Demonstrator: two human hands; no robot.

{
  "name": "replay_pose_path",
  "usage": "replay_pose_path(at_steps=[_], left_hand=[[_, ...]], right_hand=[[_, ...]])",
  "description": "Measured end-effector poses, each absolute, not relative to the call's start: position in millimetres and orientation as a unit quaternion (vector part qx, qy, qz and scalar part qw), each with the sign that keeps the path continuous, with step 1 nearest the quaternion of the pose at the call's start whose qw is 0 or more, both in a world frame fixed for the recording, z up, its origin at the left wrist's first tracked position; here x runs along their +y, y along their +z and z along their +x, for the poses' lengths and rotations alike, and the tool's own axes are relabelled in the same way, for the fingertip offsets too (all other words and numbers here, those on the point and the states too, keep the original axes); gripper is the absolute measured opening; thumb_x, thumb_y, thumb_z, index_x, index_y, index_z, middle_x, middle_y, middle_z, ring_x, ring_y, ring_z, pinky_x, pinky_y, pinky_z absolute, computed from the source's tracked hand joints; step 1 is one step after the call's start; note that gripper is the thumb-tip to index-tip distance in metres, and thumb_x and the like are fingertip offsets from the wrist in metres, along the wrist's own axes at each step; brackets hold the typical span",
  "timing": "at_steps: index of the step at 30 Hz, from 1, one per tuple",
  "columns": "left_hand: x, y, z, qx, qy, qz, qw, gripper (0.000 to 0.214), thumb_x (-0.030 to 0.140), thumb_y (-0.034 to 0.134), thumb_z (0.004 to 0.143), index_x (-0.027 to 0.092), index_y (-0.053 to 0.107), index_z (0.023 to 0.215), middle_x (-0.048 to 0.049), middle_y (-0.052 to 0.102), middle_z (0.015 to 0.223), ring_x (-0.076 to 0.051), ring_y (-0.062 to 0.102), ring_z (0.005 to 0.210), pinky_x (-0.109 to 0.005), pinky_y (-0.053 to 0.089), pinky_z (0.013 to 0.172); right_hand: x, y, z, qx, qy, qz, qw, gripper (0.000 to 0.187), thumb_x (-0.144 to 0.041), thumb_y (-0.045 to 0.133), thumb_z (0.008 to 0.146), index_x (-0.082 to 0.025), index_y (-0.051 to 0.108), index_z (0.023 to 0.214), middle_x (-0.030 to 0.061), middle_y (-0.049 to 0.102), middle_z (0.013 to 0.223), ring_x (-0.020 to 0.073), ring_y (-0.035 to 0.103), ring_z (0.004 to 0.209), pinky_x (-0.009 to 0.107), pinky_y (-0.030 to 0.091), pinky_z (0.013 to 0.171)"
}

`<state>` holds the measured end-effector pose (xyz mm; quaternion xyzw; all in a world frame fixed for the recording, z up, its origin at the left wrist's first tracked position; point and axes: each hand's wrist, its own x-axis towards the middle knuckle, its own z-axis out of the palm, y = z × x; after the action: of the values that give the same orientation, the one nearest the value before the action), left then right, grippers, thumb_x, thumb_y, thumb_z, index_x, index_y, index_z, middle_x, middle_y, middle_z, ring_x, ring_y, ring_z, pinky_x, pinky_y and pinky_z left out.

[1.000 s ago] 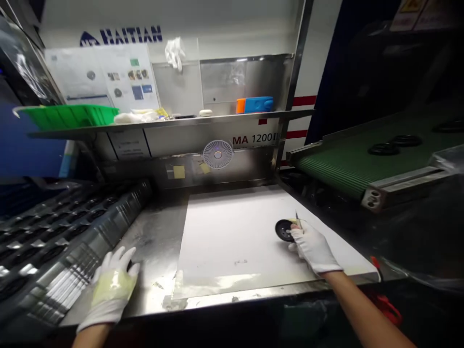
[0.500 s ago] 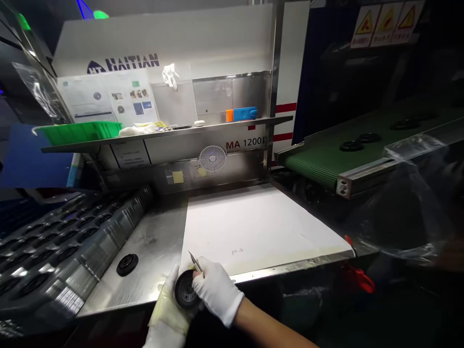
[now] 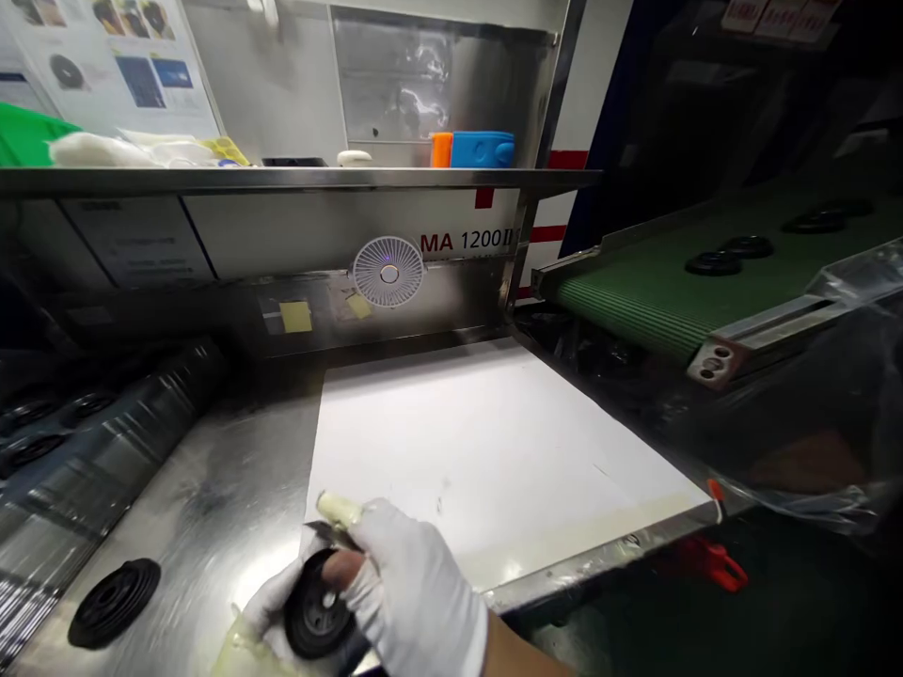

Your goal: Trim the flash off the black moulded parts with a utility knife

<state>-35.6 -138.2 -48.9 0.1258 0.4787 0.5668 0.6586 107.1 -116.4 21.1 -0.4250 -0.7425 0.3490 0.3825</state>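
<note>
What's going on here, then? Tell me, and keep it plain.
A person in white gloves is handling a black round disc at a shiny metal table. The left hand holds the disc, while the right hand holds a slim, dark, pointed tool, its thumb apparently against the disc. Another black round disc lies on the table to the left. More sit on a green ribbed conveyor belt at the right.
</note>
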Motion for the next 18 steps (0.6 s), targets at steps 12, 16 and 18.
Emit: replay_pose_path(at_steps=[12, 16, 18], left_hand=[[-120, -1, -17, 0.289, 0.624, 0.027, 0.726, 0.039, 0.016, 0.052, 0.074, 0.019, 0.057, 0.113, -0.0132, 0.059, 0.116, -0.027, 0.056, 0.105, -0.043, 0.046, 0.086], [-119, 3, -3, 0.304, 0.654, 0.085, 0.688, 0.024, 0.02, 0.053, 0.075, 0.014, 0.062, 0.097, -0.0072, 0.063, 0.08, -0.019, 0.061, 0.077, -0.034, 0.051, 0.075], [-118, 3, 1, 0.301, 0.659, 0.093, 0.683, 0.015, 0.021, 0.055, 0.076, 0.014, 0.062, 0.087, -0.0033, 0.058, 0.071, -0.015, 0.058, 0.069, -0.029, 0.05, 0.071]], right_hand=[[-120, -2, 145, -0.767, 0.295, -0.489, 0.294, 0.022, -0.028, 0.037, 0.092, -0.022, 0.048, 0.074, -0.0023, 0.054, 0.067, 0.0137, 0.048, 0.06, 0.024, 0.035, 0.056], [-122, -3, 140, -0.791, 0.203, -0.509, 0.27, 0.026, -0.034, 0.036, 0.093, -0.022, 0.049, 0.073, -0.0015, 0.054, 0.067, 0.0135, 0.047, 0.057, 0.025, 0.032, 0.053], [-120, -6, 138, -0.799, 0.17, -0.514, 0.263, 0.026, -0.034, 0.037, 0.093, -0.022, 0.05, 0.074, -0.0018, 0.055, 0.067, 0.0131, 0.048, 0.057, 0.025, 0.031, 0.053]])
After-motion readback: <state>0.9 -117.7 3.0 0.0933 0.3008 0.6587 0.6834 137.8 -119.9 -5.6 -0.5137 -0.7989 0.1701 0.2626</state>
